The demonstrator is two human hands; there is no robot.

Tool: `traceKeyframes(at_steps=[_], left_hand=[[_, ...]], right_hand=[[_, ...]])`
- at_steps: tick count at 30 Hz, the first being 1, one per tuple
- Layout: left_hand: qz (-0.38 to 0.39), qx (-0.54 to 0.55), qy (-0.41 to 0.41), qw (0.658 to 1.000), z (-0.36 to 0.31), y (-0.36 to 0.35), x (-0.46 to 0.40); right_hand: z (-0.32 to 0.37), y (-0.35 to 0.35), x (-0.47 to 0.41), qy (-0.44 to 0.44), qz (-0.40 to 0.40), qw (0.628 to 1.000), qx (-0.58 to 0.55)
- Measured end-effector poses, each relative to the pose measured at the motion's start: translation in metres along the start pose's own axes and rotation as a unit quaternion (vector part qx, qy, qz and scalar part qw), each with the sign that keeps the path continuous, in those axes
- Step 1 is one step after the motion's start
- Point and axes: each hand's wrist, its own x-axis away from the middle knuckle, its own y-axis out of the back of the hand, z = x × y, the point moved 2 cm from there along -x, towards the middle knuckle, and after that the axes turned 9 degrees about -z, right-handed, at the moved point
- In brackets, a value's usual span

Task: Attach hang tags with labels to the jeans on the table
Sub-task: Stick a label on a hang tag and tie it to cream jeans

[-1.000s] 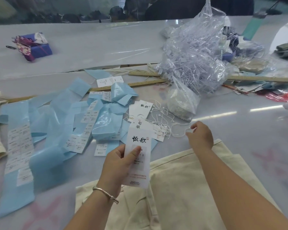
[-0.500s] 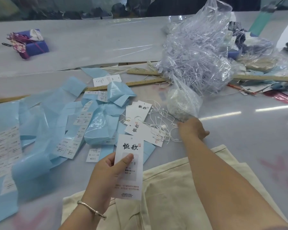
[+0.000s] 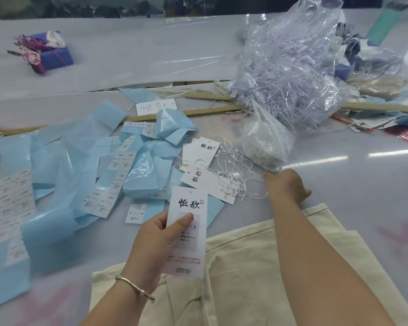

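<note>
My left hand [image 3: 154, 245] holds a long white hang tag [image 3: 186, 234] upright, thumb pressed on its printed label, just above the cream jeans [image 3: 257, 267] lying at the table's near edge. My right hand [image 3: 286, 187] reaches forward, knuckles up, with its fingers bent down onto a tangle of white tag strings [image 3: 231, 170] beside a small clear bag [image 3: 265, 144]. Its fingertips are hidden, so I cannot tell whether they pinch a string. Two more hang tags [image 3: 201, 161] lie by the strings.
Blue backing strips with white size labels [image 3: 64, 184] cover the left of the table. A large clear bag of plastic strips [image 3: 290, 67] stands at the back right, with wooden rulers [image 3: 198, 112] beneath it. A purple bundle [image 3: 47, 52] sits at the far left.
My right hand dropped from a raised position and moved forward to the string pile by the small bag. My left hand kept hold of the hang tag.
</note>
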Motion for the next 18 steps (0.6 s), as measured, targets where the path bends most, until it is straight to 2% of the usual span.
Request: traceKeyframes(at_steps=[9, 12, 14, 16, 18], left_hand=[[-0.008, -0.008, -0.004, 1.000, 0.001, 0.003, -0.004], [-0.008, 0.007, -0.021, 1.000, -0.002, 0.008, -0.002], [-0.013, 0.014, -0.043, 0.999, -0.004, 0.012, -0.001], [-0.018, 0.025, -0.063, 0.998, -0.008, 0.016, 0.002], [-0.020, 0.019, -0.096, 0.995, -0.014, 0.020, 0.007]], right_hand=[[0.011, 0.001, -0.004, 0.047, 0.067, 0.996, -0.021], [0.005, 0.010, -0.002, 0.103, 0.076, 0.978, -0.164], [0.000, 0.025, 0.011, 0.101, 0.116, 0.932, -0.327], [-0.001, 0.047, 0.035, 0.094, 0.196, 0.856, -0.468], [0.002, 0.071, 0.065, 0.117, 0.275, 0.782, -0.547]])
